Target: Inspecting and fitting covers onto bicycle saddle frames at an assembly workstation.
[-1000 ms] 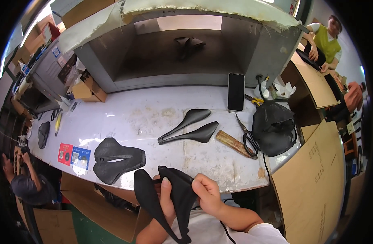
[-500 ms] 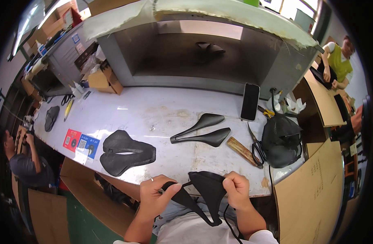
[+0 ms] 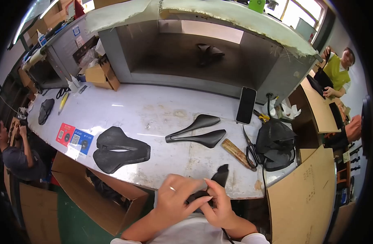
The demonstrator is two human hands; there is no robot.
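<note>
Close to my body, at the table's front edge, my left hand [image 3: 176, 197] and my right hand [image 3: 224, 207] come together on a limp black saddle cover [image 3: 221, 175]. Fingers of both hands pinch it, and one pointed flap sticks up beyond them. Most of the cover is hidden behind my fingers. On the table [image 3: 154, 122] ahead lies a V-shaped black saddle part [image 3: 210, 139] with two slim wings. To its left rests a wider black saddle-shaped piece [image 3: 119, 138] with a slot in its middle.
At right are a wooden stick [image 3: 237, 153], scissors [image 3: 251, 151], a phone [image 3: 246, 105] and a black mesh bundle [image 3: 276, 142]. A grey open-fronted cabinet [image 3: 271, 67] stands behind. Cardboard boxes [image 3: 125, 183] flank the table. A person in a yellow vest [image 3: 339, 75] sits far right.
My hands have moved from being spread apart, with the cover stretched between them, to close together. The cover is now bunched, mostly hidden in my fingers. The view has shifted slightly.
</note>
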